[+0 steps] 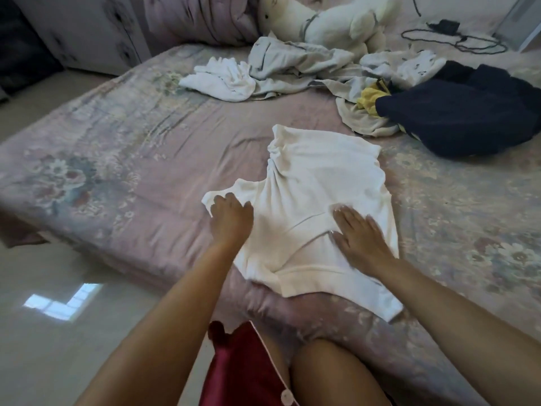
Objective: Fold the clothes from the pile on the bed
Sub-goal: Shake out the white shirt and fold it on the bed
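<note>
No brand, label or legible writing is seen on anything in the frame. Most of the picture is filled by the bed [123, 148], covered in a pinkish floral spread, with a glossy pale floor [38, 303] seen at lower left. Across the upper right of the frame the pile of clothes [307, 71] is spread: pale grey and white garments, a dark navy garment [456, 112] at the right edge, and a small yellow piece [369, 101] tucked beside it. A white soft toy [328, 22] is lain at the top centre, against a bunched pink quilt [199, 19], and a black cable [456, 42] is coiled at upper right. A red satin garment [246, 367] is worn by the person at the bottom centre.

In the centre of the frame, well apart from the pile, a white T-shirt [316, 183] is laid flat on the spread, its upper left edge gathered in wrinkles. Its left sleeve is gripped by the left hand [231, 221], the fingers curled over the fabric. The right hand [357, 235] is pressed flat on the shirt's right part, fingers straight and spread, nothing held.
</note>
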{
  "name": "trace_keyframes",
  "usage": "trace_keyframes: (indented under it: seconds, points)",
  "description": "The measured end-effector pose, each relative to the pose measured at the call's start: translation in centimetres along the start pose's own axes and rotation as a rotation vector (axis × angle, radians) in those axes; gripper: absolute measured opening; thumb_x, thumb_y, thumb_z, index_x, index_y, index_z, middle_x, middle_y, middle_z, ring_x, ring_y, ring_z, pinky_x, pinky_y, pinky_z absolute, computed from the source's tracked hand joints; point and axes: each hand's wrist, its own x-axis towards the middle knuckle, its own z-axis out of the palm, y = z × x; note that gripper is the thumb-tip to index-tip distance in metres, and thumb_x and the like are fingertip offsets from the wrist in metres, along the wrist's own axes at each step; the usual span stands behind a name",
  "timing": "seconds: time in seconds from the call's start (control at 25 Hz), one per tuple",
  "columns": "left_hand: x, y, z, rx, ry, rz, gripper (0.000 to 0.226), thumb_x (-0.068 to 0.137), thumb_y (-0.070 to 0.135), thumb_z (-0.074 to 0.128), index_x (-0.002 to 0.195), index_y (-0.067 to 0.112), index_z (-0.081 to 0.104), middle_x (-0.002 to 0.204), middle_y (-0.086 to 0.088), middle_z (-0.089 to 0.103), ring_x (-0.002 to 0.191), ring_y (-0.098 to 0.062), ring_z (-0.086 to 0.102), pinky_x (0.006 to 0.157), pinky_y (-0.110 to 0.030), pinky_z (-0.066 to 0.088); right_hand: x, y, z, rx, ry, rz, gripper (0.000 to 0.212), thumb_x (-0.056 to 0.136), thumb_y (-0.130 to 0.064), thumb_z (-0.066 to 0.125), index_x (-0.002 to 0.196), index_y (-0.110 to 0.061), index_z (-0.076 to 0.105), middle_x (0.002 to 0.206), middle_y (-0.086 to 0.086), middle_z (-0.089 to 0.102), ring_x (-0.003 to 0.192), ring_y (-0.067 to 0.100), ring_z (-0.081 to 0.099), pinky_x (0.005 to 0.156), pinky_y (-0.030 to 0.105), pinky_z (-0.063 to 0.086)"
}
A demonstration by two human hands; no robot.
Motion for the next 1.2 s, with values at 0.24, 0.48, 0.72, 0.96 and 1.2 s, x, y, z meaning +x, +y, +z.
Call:
trace_keyframes:
  seconds: [0.24,0.48,0.72,0.96,1.2]
  points:
    - [7.1,-4.7,-0.9,-0.327,-0.087,-0.510,0.058,0.084,0.030,0.066,0.127,-0.003,0.047,0.127,-0.020,0.052,0.116,-0.036,0.052,0.093,-0.041,0.048,-0.7,-12.6,1.2,0.056,0.129,-0.244,0.069,0.097,-0.049,0.011,0.130,-0.005,0.053,0.137,0.015,0.052,0.124,0.027,0.053,0.096,0.044,0.048]
    - [9.4,-5.6,-2.1,-0.680,-0.179,-0.578,0.037,0.096,0.013,0.039,0.130,-0.001,0.046,0.127,-0.017,0.054,0.112,-0.036,0.056,0.086,-0.039,0.049,-3.3,-17.7,4.7,-0.034,-0.164,-0.272,0.065,0.081,-0.047,0.030,0.125,-0.011,0.061,0.129,0.007,0.060,0.120,0.020,0.056,0.096,0.046,0.046]
    - [9.3,-7.4,-1.9,-0.558,-0.100,-0.523,0.046,0.084,0.017,0.043,0.129,0.004,0.039,0.121,-0.017,0.055,0.102,-0.037,0.058,0.072,-0.053,0.055,-3.7,-17.5,4.7,-0.067,-0.112,-0.302,0.070,0.081,-0.048,0.026,0.129,-0.007,0.056,0.135,0.008,0.056,0.127,0.019,0.050,0.101,0.044,0.042]
    - [4.1,0.9,-2.4,-0.545,-0.278,-0.018,0.022,0.096,0.021,0.043,0.110,0.006,0.037,0.093,-0.011,0.051,0.066,-0.021,0.055,0.047,-0.029,0.051,-1.8,-13.7,0.1,0.934,0.069,-0.002,0.039,0.100,-0.026,0.039,0.135,-0.010,0.047,0.138,0.004,0.050,0.130,0.017,0.043,0.108,0.023,0.028]
    - [-0.7,4.4,1.0,-0.221,-0.678,0.247,0.040,0.091,0.036,0.058,0.119,0.015,0.041,0.084,-0.006,0.054,0.066,-0.018,0.052,0.054,-0.027,0.044,3.8,-7.9,-2.6,1.076,0.087,0.443,0.051,0.091,-0.046,0.044,0.125,-0.008,0.049,0.104,0.009,0.064,0.101,0.032,0.062,0.094,0.050,0.047]
